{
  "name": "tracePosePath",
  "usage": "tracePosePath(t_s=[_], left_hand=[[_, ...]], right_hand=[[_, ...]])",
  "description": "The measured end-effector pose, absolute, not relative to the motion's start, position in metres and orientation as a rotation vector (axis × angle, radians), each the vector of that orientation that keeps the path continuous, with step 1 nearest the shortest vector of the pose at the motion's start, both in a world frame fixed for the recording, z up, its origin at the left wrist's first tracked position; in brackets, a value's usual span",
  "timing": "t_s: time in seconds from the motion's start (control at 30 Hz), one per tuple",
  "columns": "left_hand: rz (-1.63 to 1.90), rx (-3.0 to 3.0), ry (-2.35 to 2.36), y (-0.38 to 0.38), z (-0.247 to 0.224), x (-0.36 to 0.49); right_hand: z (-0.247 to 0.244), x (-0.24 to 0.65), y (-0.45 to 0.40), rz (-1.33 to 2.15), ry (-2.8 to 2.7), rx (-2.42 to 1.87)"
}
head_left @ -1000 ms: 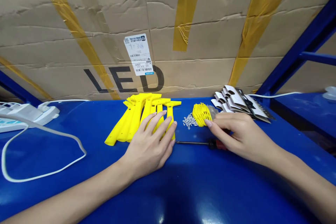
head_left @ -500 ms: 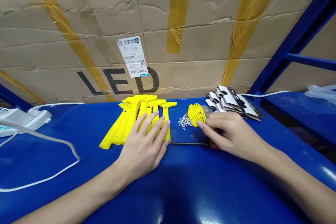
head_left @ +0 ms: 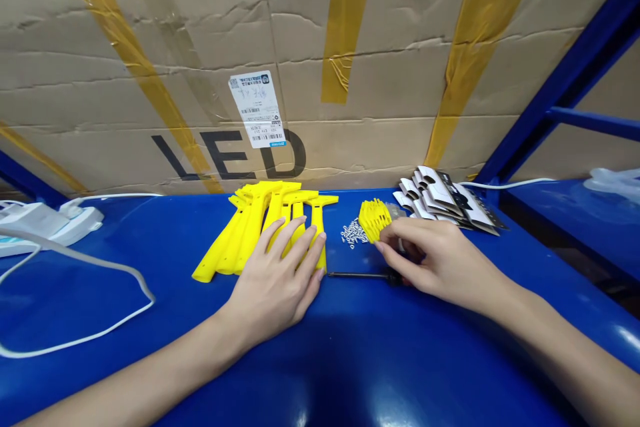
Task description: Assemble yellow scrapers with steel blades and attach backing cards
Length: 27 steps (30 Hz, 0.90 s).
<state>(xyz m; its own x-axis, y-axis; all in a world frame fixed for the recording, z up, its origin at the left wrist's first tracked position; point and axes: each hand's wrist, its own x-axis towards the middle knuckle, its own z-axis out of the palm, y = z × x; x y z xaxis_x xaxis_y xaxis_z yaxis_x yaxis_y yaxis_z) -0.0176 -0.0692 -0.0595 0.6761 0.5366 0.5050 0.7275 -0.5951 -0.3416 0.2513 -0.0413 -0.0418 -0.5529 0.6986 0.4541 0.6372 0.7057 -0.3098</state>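
Observation:
A group of yellow plastic handles (head_left: 250,227) lies on the blue surface, several of them overlapping. My left hand (head_left: 280,273) rests over the right-hand handles with its fingers spread. Right of them are small silver screws (head_left: 354,233) in a loose pile and a stack of small yellow parts (head_left: 374,219). At the near right edge of that stack is my right hand (head_left: 430,253), thumb and forefinger bent towards each other at the yellow parts. Beneath this hand lies a screwdriver (head_left: 357,274), its shaft pointing left and its grip mostly covered.
Folded black-and-white cards (head_left: 440,197) are piled at the right, beside a blue post (head_left: 555,73). A taped cardboard box (head_left: 295,27) stands along the back. A white power strip (head_left: 75,223) and cable (head_left: 125,267) lie at the left. Clear plastic (head_left: 613,181) lies far right.
My right hand has shifted slightly left and covers more of the screwdriver's grip. The left hand keeps its place on the handles. The whole view has moved a little.

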Motion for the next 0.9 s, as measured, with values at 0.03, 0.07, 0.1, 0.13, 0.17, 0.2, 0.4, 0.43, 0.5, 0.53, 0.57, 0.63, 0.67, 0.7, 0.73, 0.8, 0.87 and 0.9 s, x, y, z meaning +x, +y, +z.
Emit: tracePosePath(t_s=[0.03, 0.07, 0.1, 0.13, 0.17, 0.2, 0.4, 0.43, 0.5, 0.53, 0.57, 0.63, 0.67, 0.7, 0.73, 0.8, 0.87, 0.9], left_hand=[[-0.476, -2.362, -0.976, -0.069, -0.060, -0.018], [-0.472, -2.364, -0.978, -0.069, -0.060, -0.018], [-0.471, -2.363, -0.978, -0.070, -0.060, -0.018], [-0.470, -2.362, -0.978, -0.070, -0.061, -0.018], [-0.472, -2.361, -0.976, -0.070, -0.061, -0.018], [-0.476, -2.362, -0.975, -0.070, -0.062, -0.018], [-0.464, -2.382, -0.974, -0.071, -0.062, -0.019], [-0.461, -2.386, -0.963, -0.071, -0.062, -0.019], [-0.455, -2.398, -0.935, -0.072, -0.062, -0.019], [-0.451, -2.404, -0.921, -0.072, -0.062, -0.019], [-0.449, -2.408, -0.907, -0.072, -0.062, -0.019], [-0.451, -2.414, -0.880, -0.073, -0.061, -0.019], [-0.455, -2.418, -0.868, -0.073, -0.060, -0.020], [-0.465, -2.425, -0.855, -0.072, -0.057, -0.021], [-0.483, -2.433, -0.844, -0.071, -0.054, -0.022], [-0.540, -2.449, -0.847, -0.068, -0.041, -0.025], [-0.579, -2.451, -0.980, -0.064, -0.022, -0.026], [-0.498, -2.445, -1.130, -0.061, -0.012, -0.026]], right_hand=[[-0.042, 0.251, -0.041, 0.139, -2.363, -1.006], [-0.043, 0.252, -0.041, 0.132, -2.369, -0.997], [-0.043, 0.252, -0.041, 0.125, -2.373, -0.989], [-0.044, 0.251, -0.041, 0.118, -2.375, -0.982], [-0.044, 0.251, -0.041, 0.113, -2.375, -0.976], [-0.045, 0.251, -0.041, 0.107, -2.375, -0.971], [-0.045, 0.246, -0.041, 0.140, -2.402, -0.966], [-0.044, 0.246, -0.042, 0.151, -2.407, -0.970], [-0.043, 0.245, -0.043, 0.163, -2.411, -0.980], [-0.043, 0.245, -0.043, 0.163, -2.408, -0.984], [-0.042, 0.244, -0.044, 0.164, -2.404, -0.988], [-0.042, 0.244, -0.044, 0.161, -2.396, -1.000], [-0.041, 0.244, -0.044, 0.158, -2.399, -1.005], [-0.041, 0.245, -0.044, 0.153, -2.404, -1.009], [-0.040, 0.245, -0.044, 0.141, -2.405, -1.011], [-0.037, 0.247, -0.044, 0.107, -2.388, -1.012], [-0.034, 0.248, -0.044, 0.087, -2.315, -1.021], [-0.033, 0.248, -0.044, 0.104, -2.262, -1.031]])
